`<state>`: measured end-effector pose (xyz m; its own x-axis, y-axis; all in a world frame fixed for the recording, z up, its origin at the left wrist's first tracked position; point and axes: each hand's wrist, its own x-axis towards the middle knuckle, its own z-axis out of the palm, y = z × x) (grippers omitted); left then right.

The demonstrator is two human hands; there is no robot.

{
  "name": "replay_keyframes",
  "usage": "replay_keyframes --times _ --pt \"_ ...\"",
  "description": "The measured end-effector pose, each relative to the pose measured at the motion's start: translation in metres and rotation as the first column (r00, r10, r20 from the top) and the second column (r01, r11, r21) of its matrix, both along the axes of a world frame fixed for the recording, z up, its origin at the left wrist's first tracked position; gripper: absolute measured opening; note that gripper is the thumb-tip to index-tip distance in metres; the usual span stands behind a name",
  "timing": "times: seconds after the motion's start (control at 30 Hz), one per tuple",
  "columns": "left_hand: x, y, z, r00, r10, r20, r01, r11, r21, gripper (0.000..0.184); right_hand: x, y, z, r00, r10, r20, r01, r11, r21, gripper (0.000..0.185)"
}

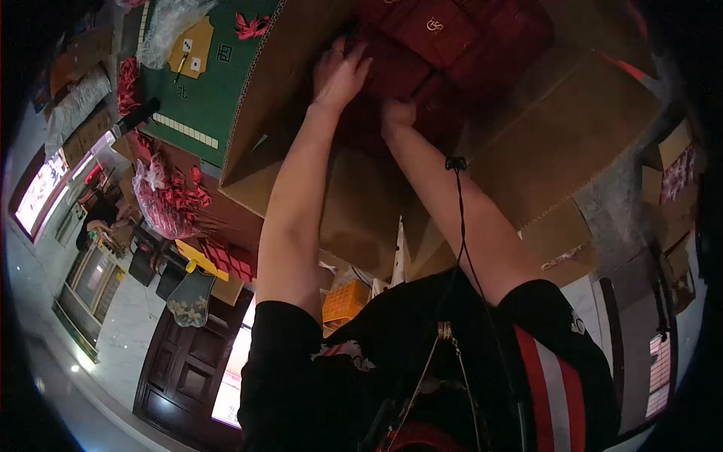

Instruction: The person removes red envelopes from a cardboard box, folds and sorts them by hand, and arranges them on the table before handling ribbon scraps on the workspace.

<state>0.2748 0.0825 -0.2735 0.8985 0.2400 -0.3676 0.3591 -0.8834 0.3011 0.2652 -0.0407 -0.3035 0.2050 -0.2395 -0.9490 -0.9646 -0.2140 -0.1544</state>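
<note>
- The dark red package between the hands (388,68) is seen low in the large cardboard box (561,147), at about 3 o'clock from the left hand (340,74) and at about 12 o'clock from the right hand (398,115).
- Its long axis appears to be laid from 10 o'clock to 4 o'clock, though its outline is partly lost in shadow.
- The package with the gold emblem (437,32) is placed just beyond it, at about 2 o'clock from the left hand and 1 o'clock from the right; neither hand is clearly nearer to it.
- The left hand's fingers are pointed towards 12 and 1 o'clock, slightly parted, beside the left edge of the near package. Whether anything is pinched between them cannot be told.
- The right hand is bent in at the near package's lower end, at about 4 o'clock from the left hand. Its fingertips are hidden, so whether its grip is apart or closed cannot be told.
- A dark gap (426,82) is shown between packages, at about 1 to 2 o'clock from the right hand.
- Outside the box wall, at about 9 to 10 o'clock from the left hand, a green mat (169,98) is seen.
</note>
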Motion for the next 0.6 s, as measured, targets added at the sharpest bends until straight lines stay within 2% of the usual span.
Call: replay_keyframes --times 0.07,0.1,0.13,0.2,0.23,0.3,0.37,0.43,0.47,0.53,0.57,0.6 --pt "0.004 -0.007 0.014 0.998 -0.004 -0.070 0.005 1.000 0.020 0.051 -0.007 -0.002 0.023 0.985 0.066 0.159 -0.074 0.996 0.042 0.038" --pt "0.004 -0.007 0.013 0.998 -0.005 -0.068 0.006 1.000 0.018 0.051 -0.010 0.000 0.028 0.939 0.119 0.321 -0.150 0.986 0.074 0.033" --pt "0.005 -0.009 0.014 0.997 -0.055 -0.048 0.057 0.997 0.046 0.054 -0.014 0.003 0.025 0.939 0.120 0.322 -0.150 0.986 0.070 0.033" --pt "0.004 -0.009 0.010 0.995 -0.099 -0.028 0.101 0.992 0.076 0.058 -0.026 0.015 0.015 0.854 -0.027 0.519 -0.152 0.942 0.299 0.032" --pt "0.003 -0.006 0.006 0.996 -0.070 -0.061 0.073 0.996 0.048 0.056 -0.029 0.020 0.010 0.878 -0.180 0.444 -0.058 0.880 0.471 0.035" --pt "-0.003 0.000 -0.007 0.994 -0.043 -0.098 0.045 0.999 0.020 0.054 -0.030 0.011 0.006 0.891 -0.167 0.423 -0.066 0.873 0.484 0.036" --pt "-0.011 0.011 -0.024 1.000 0.022 0.018 -0.021 1.000 -0.016 0.047 -0.025 0.001 -0.003 0.898 -0.153 0.413 -0.080 0.865 0.496 0.038" --pt "-0.008 0.013 -0.014 0.997 0.076 0.013 -0.074 0.994 -0.079 0.047 -0.028 -0.011 -0.021 0.878 -0.237 0.416 0.158 0.964 0.216 0.040" --pt "-0.007 0.014 -0.008 0.992 0.123 -0.001 -0.122 0.983 -0.138 0.049 -0.024 -0.016 -0.026 0.879 -0.233 0.415 0.154 0.965 0.214 0.040" --pt "-0.006 0.015 -0.005 0.993 0.104 0.055 -0.097 0.988 -0.120 0.050 -0.005 -0.020 -0.021 0.958 -0.074 0.277 0.104 0.990 -0.096 0.037" --pt "-0.008 0.014 -0.003 0.991 0.081 0.106 -0.071 0.992 -0.101 0.052 -0.008 -0.023 -0.025 0.960 -0.070 0.272 0.101 0.990 -0.099 0.037" --pt "-0.011 0.017 -0.013 0.991 0.085 0.101 -0.075 0.992 -0.102 0.052 -0.015 -0.025 -0.039 0.953 -0.108 0.283 0.112 0.994 0.004 0.034"
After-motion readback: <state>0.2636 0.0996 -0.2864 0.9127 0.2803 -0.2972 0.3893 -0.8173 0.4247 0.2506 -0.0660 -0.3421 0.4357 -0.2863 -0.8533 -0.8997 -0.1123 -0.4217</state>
